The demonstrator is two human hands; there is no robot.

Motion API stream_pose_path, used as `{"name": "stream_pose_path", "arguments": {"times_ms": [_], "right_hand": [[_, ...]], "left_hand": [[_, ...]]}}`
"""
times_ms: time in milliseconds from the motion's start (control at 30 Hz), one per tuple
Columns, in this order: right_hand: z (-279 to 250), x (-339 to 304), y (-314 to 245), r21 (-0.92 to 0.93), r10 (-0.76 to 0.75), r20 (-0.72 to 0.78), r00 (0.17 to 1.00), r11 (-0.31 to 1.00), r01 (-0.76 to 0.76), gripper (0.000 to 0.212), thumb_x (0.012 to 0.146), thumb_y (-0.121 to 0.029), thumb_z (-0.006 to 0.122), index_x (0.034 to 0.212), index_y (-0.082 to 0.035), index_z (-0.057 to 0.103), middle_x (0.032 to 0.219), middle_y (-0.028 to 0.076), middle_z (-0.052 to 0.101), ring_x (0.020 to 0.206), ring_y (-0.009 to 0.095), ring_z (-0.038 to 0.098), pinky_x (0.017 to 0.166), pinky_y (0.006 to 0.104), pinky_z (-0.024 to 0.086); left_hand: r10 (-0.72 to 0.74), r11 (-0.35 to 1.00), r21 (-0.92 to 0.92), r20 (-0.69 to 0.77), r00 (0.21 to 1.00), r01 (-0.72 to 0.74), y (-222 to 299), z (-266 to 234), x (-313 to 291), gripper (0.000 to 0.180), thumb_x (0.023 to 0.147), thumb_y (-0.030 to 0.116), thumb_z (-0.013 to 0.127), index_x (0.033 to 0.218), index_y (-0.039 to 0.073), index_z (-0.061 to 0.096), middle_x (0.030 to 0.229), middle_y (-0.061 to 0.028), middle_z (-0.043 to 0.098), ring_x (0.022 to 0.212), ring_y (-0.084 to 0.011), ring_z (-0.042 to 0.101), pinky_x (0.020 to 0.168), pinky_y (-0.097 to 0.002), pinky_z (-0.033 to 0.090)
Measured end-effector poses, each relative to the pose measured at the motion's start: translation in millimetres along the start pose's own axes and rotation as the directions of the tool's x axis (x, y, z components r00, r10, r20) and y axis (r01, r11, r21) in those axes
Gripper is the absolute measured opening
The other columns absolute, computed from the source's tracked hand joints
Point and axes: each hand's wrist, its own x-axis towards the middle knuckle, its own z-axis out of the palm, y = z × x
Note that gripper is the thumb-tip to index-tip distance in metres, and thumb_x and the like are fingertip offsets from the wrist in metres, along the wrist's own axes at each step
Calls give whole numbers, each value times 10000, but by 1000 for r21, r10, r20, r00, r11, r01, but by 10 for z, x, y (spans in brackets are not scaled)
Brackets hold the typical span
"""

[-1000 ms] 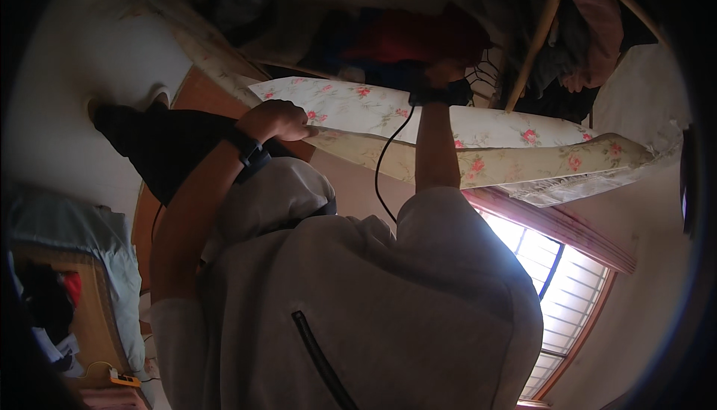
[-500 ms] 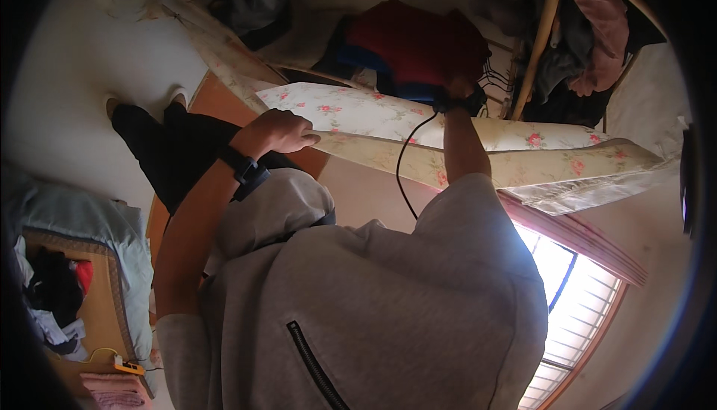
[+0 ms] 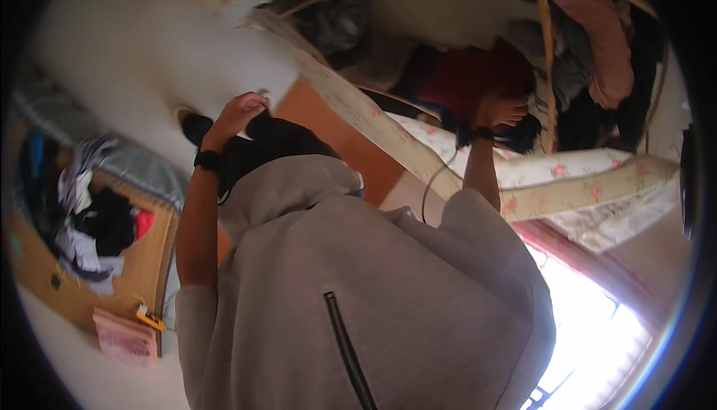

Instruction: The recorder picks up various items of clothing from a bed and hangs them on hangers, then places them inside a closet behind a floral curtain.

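Right hand inside the edge of the white rose-print fabric cover, at the dark red cloth garment; light wooden upright pole just right. Grip: can't tell. Left hand apart from cover, open pale floor alongside; fingers bent, grip unclear. Count: one red garment, one dusty-pink garment.

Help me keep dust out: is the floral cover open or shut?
Open: the floral cover gapes, exposing the red garment and wooden pole.
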Motion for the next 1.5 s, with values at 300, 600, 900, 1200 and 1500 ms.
{"name": "stream_pose_path", "arguments": {"times_ms": [300,600,900,1200,1500], "right_hand": [[-1964,-2518,-2871,878,-992,119,-48,127,-461,141,1012,-158,564,1053,-44,637,915,96,682,836,193,650,775,306,521],[-2090,-4074,-3441,695,-661,286,-694,641,-325,200,1024,-209,519,1105,-86,654,952,120,714,817,192,697,707,326,566],[-2709,-2770,-5526,946,-649,175,-740,320,-58,197,1003,-216,534,1085,-84,655,956,128,714,788,223,705,700,338,591],[-4000,-3321,-9741,919,-762,251,-597,382,-100,162,936,-150,525,923,-52,654,763,87,653,653,186,628,533,318,542],[-9588,-4983,-10827,898,-504,-428,-750,-147,-414,193,991,-202,564,1020,-37,659,840,51,665,750,125,640,684,265,537]], "left_hand": [[-286,920,-16,-710,644,392,-989,-2279,-3955,259,644,60,740,902,76,756,854,-94,740,812,-238,709,739,-360,561],[-400,828,-442,-897,-188,345,-2061,-1775,-5707,214,872,219,611,774,68,726,707,-118,707,706,-229,705,638,-377,531],[-837,46,-811,-350,420,-583,-2555,-34,-3997,107,978,100,528,959,45,618,728,-85,611,569,-180,582,467,-323,467],[-571,770,-533,-821,-6,-351,-1740,-1418,-3296,196,981,175,528,1026,49,672,789,-109,684,628,-205,666,531,-330,537],[-550,830,-447,-756,-355,-333,-39,-4380,-4749,229,971,145,505,1030,18,686,843,-92,726,786,-167,709,725,-302,546]]}}
